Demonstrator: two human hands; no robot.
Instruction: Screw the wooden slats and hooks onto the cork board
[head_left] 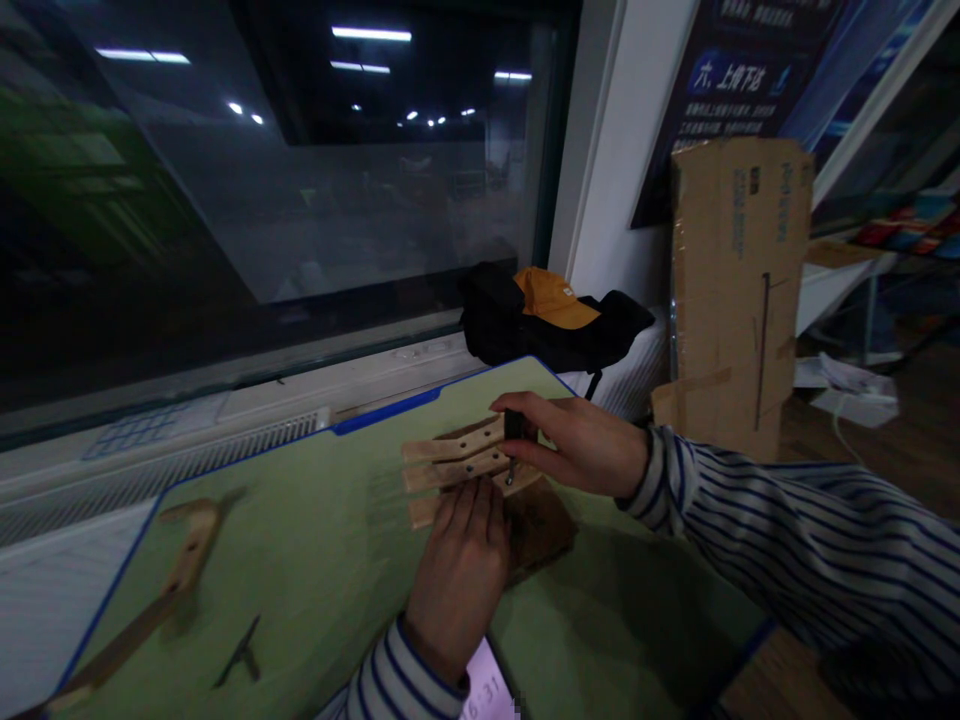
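Several pale wooden slats (427, 452) with dark holes or screw heads lie side by side, with a darker brown wooden piece (541, 530) under or beside them. My left hand (466, 555) lies over the near slats, fingers stretched out and pressing down on the wood. Above the slats' right end, my right hand (581, 440) is closed, thumb and fingers pinching a short black-handled tool (514, 425). A thin metal part shows below its handle, close to the wood. Whether its tip sits in a hole I cannot tell.
On the green mat (315, 560) to the left lie a curved wooden piece (184, 570) and a small dark T-shaped tool (241, 655). A lit phone (487, 685) is beside my left wrist. Behind are a black bag (495, 335), an orange cap (559, 298) and tall cardboard (735, 300).
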